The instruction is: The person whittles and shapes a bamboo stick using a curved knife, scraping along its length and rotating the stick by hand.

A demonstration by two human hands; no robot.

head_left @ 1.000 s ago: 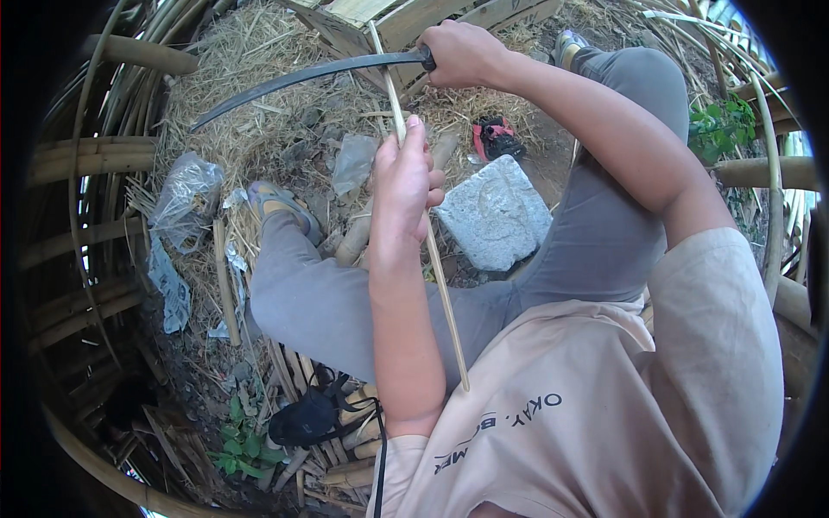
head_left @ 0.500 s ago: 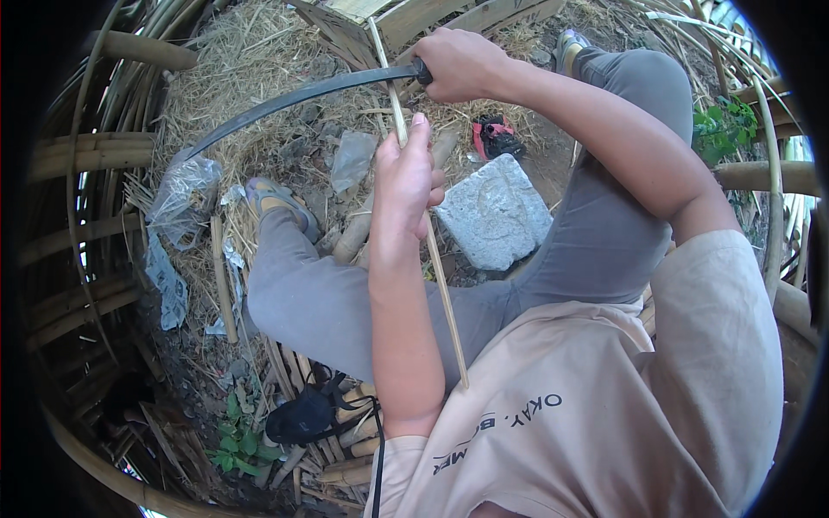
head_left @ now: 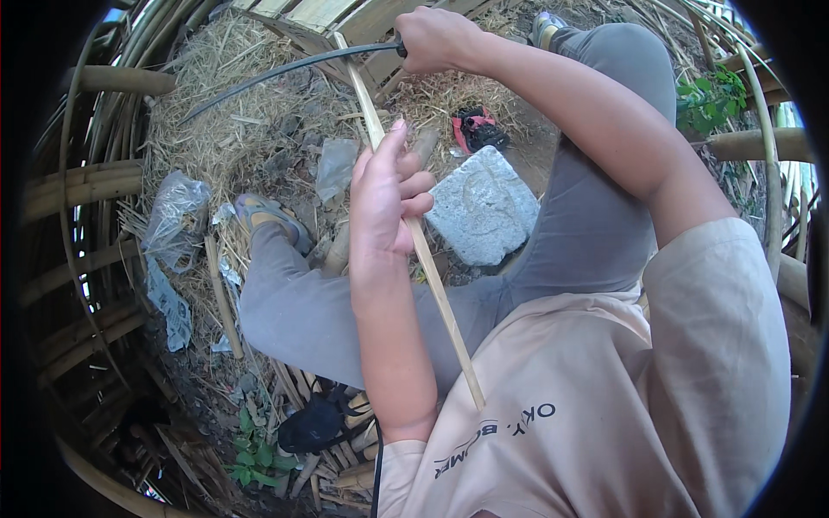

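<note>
Left hand (head_left: 384, 198) curls loosely round the wooden strip (head_left: 443, 306), right hand (head_left: 439, 41) clenches the curved knife (head_left: 298, 63) crossing it, apparently for shaving; another stroke would call for steady bracing.

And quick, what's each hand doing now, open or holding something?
Left hand: loosely closed, holding the thin strip.
Right hand: closed, holding the curved knife.

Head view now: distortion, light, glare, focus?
Head view: black fisheye rim, strong bending near it; head view: soft light on left hand and wooden stick, both fairly sharp; head view: glints on clear plastic bag, lower left mostly dark.
</note>
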